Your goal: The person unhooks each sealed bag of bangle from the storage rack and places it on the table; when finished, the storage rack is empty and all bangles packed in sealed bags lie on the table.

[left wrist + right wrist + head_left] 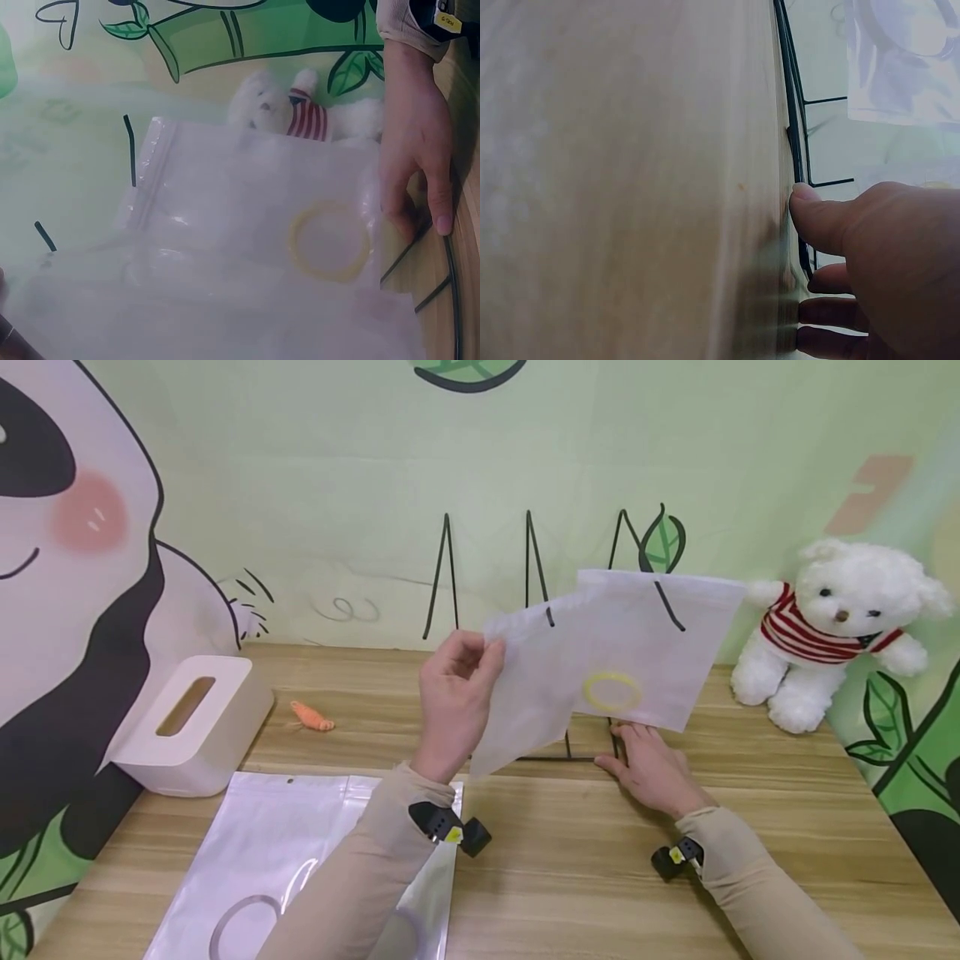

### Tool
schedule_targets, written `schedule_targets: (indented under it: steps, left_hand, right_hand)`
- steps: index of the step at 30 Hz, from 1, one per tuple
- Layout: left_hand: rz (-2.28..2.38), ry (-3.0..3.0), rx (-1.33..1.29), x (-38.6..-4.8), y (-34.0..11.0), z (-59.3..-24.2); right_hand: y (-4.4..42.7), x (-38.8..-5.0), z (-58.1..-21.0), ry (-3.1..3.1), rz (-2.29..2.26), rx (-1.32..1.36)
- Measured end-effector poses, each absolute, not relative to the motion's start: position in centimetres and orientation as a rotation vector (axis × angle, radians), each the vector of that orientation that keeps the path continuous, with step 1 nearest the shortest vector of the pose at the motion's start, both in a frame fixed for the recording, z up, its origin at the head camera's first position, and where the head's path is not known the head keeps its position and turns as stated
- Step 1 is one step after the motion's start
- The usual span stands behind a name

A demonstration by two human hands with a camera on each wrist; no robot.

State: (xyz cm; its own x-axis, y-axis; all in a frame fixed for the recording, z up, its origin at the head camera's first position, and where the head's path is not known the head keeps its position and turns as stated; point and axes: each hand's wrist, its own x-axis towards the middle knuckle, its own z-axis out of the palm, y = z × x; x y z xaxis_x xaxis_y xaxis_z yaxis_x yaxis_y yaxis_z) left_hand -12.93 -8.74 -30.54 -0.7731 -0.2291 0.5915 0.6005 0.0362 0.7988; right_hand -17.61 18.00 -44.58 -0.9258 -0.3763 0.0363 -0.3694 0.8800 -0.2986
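Note:
My left hand (pixel 457 693) pinches the left edge of a translucent white zip bag (pixel 528 685) between thumb and fingers. That bag hangs on a prong of a black wire rack (pixel 567 759), whose tip pokes out through its top. Right beside it, on another prong, hangs a second zip bag (pixel 675 643) with a yellow ring (pixel 612 692) showing on it. My right hand (pixel 651 768) is low at the rack's front base wire; the right wrist view shows the thumb on the wire (pixel 793 135) and the fingers just past it. Much of the rack is hidden behind the bags.
Shiny white zip bags (pixel 285 827) lie overlapping at the table's front left, partly under my left forearm. A white tissue box (pixel 180 727) and a small orange toy (pixel 311 717) are at the left. A white teddy bear (pixel 832 635) sits at the back right.

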Motion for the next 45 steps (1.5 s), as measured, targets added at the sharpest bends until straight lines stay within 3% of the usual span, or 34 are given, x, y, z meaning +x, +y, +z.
schedule_targets:
  steps: [30, 45]
  left_hand:
    - [-1.817, -1.671, -0.398, -9.9, -8.8, -30.8]
    - [-1.962, -1.689, -0.289, -6.7, -8.1, -31.1]
  right_hand:
    - [18.0, -17.5, -44.4, 3.012, -0.480, -0.602]
    - [18.3, -17.4, -44.4, 3.028, -0.389, -0.667]
